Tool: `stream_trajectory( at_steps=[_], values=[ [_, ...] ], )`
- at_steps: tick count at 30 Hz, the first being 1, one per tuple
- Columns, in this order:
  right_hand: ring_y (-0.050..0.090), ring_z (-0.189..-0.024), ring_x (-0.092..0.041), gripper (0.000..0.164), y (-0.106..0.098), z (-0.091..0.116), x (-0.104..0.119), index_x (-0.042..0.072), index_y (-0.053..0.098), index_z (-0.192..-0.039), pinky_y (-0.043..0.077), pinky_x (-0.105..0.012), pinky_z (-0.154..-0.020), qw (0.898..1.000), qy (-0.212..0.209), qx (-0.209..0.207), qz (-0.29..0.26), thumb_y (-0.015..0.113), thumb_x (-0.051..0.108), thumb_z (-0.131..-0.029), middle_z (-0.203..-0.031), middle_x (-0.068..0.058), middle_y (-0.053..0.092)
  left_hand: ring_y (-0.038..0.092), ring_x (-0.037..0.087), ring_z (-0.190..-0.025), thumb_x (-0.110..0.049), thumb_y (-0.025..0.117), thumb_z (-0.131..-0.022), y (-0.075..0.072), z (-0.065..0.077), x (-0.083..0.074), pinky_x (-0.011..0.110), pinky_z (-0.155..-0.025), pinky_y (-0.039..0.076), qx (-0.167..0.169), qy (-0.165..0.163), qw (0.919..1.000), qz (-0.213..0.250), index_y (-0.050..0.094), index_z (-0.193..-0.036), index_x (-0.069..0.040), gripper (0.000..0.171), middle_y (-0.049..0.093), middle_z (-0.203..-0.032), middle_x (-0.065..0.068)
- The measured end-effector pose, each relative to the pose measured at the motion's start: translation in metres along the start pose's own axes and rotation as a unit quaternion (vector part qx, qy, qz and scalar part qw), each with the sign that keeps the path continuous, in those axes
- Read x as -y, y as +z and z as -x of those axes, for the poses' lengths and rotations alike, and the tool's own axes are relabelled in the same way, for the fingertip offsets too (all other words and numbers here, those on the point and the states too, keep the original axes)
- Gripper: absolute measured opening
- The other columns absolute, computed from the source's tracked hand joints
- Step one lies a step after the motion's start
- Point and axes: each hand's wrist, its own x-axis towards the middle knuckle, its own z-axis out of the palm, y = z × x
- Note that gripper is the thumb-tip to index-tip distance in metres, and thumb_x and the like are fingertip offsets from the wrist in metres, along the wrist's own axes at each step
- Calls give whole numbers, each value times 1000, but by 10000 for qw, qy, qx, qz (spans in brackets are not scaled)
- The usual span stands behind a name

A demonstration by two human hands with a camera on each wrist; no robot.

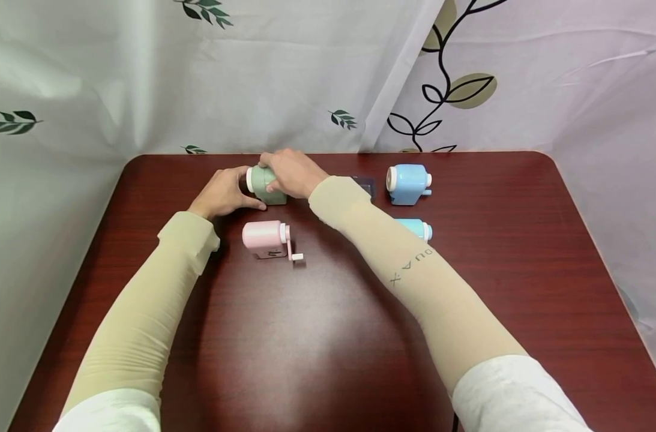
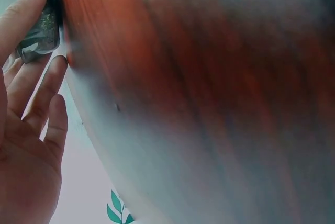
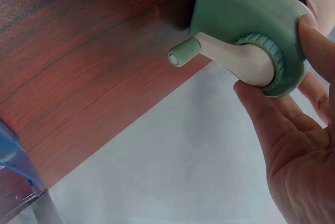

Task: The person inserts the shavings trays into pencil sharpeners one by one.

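A green hand-crank pencil sharpener (image 1: 268, 187) stands near the back edge of the table, left of centre. My right hand (image 1: 295, 173) grips its upper part, thumb on one side and fingers on the other. In the right wrist view, the cream crank with its green knob (image 3: 184, 52) sticks out past the fingers. The left hand (image 1: 225, 192) holds the opposite end low down, its thumb along the front near the tabletop. In the left wrist view, a see-through part (image 2: 44, 35) lies between that thumb and the fingers; most of the sharpener is out of that view.
A pink sharpener (image 1: 264, 237) with its crank stands in front of the hands. To the right are a blue sharpener (image 1: 407, 183) and a turquoise one (image 1: 413, 228), partly hidden by the right forearm. A dark rectangular object (image 1: 365, 187) shows behind the right sleeve. Patterned cloth hangs behind the table.
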Motion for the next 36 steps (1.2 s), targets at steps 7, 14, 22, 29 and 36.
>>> stream_trajectory(
  at_steps=[7, 14, 22, 29, 36],
  values=[
    [53, -101, -15, 52, 0, 0, 0, 14, 52, -129, 43, -26, -87, 10000, -17, -26, 22, 66, 38, -85, -121, -1, 59, 56, 20, -88, -41, 87, -58, 2, -1, -1, 36, -80, 43, -64, 0, 10000, 18, 60, -108, -10, 64, 66, -98, 4],
    [53, -102, -15, 52, 0, -1, 1, 14, 52, -129, 42, -26, -87, 10000, -12, -20, 96, 66, 38, -85, -120, -1, 60, 57, 20, -86, -42, 87, -56, 2, -1, -1, 36, -79, 44, -64, 37, 10000, -29, 61, -104, -10, 63, 66, -95, 5],
    [53, -102, -15, 51, 0, -2, 1, 14, 52, -129, 42, -26, -87, 10000, 33, 7, 94, 66, 38, -85, -120, 0, 59, 58, 21, -83, -44, 87, -55, 2, -4, -2, 36, -76, 45, -58, 83, 9997, -200, 62, -101, -9, 63, 66, -92, 6],
    [53, -103, -16, 51, 0, -2, 2, 14, 52, -129, 42, -27, -88, 9999, -5, 22, 121, 66, 38, -86, -119, -1, 60, 58, 21, -82, -43, 87, -55, 1, -5, -3, 36, -75, 45, 0, 20, 9996, -271, 62, -101, -8, 63, 67, -92, 6],
    [53, -103, -16, 51, 0, -2, 1, 14, 52, -129, 42, -27, -87, 9999, 19, 33, 113, 66, 38, -86, -120, -1, 59, 58, 21, -82, -43, 87, -55, 1, -4, -7, 36, -75, 46, 24, -31, 9997, -238, 61, -101, -8, 63, 67, -91, 6]
  ],
)
